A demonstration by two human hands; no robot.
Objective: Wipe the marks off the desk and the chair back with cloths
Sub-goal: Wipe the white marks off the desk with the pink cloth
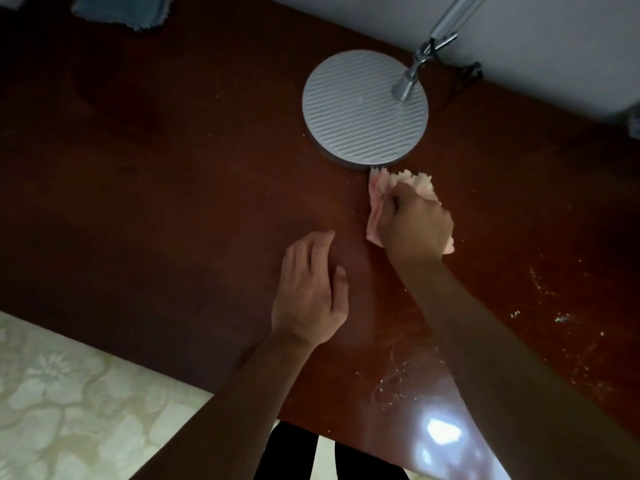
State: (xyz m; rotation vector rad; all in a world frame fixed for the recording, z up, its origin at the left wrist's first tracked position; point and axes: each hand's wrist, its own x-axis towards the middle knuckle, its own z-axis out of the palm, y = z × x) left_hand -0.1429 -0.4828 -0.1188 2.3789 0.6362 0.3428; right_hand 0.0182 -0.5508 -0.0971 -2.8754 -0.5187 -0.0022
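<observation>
The desk-wiping step looks to be in hand: the right hand (415,226) has its grip closed round a crumpled pale pink cloth (377,192) pressed on the dark red-brown wooden bench (173,202), just short of the round ribbed grey lamp base (365,109). The left hand (311,289) rests flat beside that grip, fingers relaxed. Whitish smears (398,372) lie nearer the body than the grip, so the next stroke probably pulls back there. A blue-grey cloth (121,8) lies far off; floral pale flooring (69,393) shows below.

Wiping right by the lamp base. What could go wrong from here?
1. The right hand grips the pink cloth with its edge at the lamp base; another stroke forward may nudge the lamp.
2. White marks lie on the desk nearer the person, right of that arm, and may get missed.
</observation>
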